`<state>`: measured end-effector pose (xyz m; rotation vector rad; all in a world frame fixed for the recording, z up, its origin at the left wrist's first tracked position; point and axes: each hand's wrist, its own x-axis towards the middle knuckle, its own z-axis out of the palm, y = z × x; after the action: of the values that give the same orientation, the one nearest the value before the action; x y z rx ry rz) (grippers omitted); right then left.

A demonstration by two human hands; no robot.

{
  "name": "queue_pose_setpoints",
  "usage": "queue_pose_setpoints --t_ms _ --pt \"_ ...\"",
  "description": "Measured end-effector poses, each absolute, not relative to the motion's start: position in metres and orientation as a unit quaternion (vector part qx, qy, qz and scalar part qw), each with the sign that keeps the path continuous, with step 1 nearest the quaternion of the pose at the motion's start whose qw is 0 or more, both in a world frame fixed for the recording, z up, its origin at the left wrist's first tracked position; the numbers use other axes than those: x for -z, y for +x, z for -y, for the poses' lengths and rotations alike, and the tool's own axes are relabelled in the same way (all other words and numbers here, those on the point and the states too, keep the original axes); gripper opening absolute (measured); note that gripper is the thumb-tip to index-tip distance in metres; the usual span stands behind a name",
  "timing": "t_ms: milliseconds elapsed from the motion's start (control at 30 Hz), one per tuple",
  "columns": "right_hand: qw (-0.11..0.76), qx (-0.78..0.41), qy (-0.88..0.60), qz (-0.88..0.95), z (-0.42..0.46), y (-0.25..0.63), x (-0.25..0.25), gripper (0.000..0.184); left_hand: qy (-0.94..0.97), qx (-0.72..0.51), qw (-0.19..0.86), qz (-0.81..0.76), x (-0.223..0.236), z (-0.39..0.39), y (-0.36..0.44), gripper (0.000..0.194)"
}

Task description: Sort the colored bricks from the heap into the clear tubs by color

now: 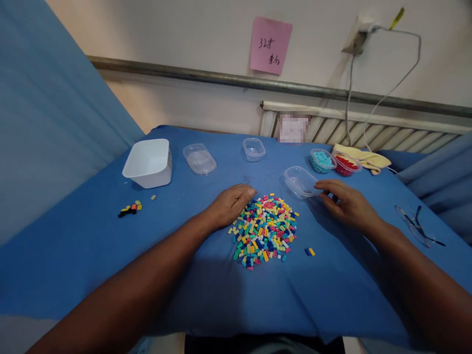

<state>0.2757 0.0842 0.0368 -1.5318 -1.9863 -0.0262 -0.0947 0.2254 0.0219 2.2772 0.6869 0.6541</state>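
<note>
A pile of small coloured bricks (264,230) lies on the blue cloth in front of me. My left hand (230,204) rests palm down at the pile's upper left edge, fingers stretched flat and together, touching the bricks. My right hand (344,202) lies to the right of the pile, fingers curled toward an empty clear plastic tub (300,181), its fingertips at the tub's right rim. Whether it grips the tub I cannot make out.
A white bin (148,162), a clear lid (199,159) and a small clear tub (254,149) stand at the back. Tubs of turquoise bricks (322,160) and red bricks (345,164) sit beside a yellow cloth (365,158). Loose bricks (130,209) lie left, glasses (416,225) right.
</note>
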Motion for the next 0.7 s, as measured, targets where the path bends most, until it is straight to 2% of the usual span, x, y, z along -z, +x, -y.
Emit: queue_pose_setpoints --t_ms 100,167,300,400,567,700 --pt "0.344 0.025 -0.610 0.714 -0.058 0.262 -0.039 0.032 0.909 -0.191 0.286 -0.234 -0.032 -0.216 -0.103 0.060" --pt "0.334 0.004 -0.597 0.730 -0.042 0.248 -0.037 0.040 0.935 -0.115 0.261 -0.210 -0.041 -0.205 -0.111 0.067" --pt "0.234 -0.070 -0.522 0.817 -0.026 0.217 -0.028 0.089 0.960 -0.023 0.235 -0.150 -0.051 -0.179 -0.119 0.107" --pt "0.182 -0.092 -0.496 0.844 -0.037 0.196 -0.018 0.107 0.967 -0.023 0.210 -0.139 -0.045 -0.169 -0.112 0.118" --pt "0.180 -0.081 -0.449 0.872 -0.073 0.168 -0.005 0.112 0.966 -0.076 0.164 -0.186 -0.029 -0.172 -0.096 0.116" --pt "0.177 -0.074 -0.464 0.865 -0.102 0.150 -0.002 0.094 0.953 -0.097 0.121 -0.259 -0.025 -0.188 -0.095 0.100"
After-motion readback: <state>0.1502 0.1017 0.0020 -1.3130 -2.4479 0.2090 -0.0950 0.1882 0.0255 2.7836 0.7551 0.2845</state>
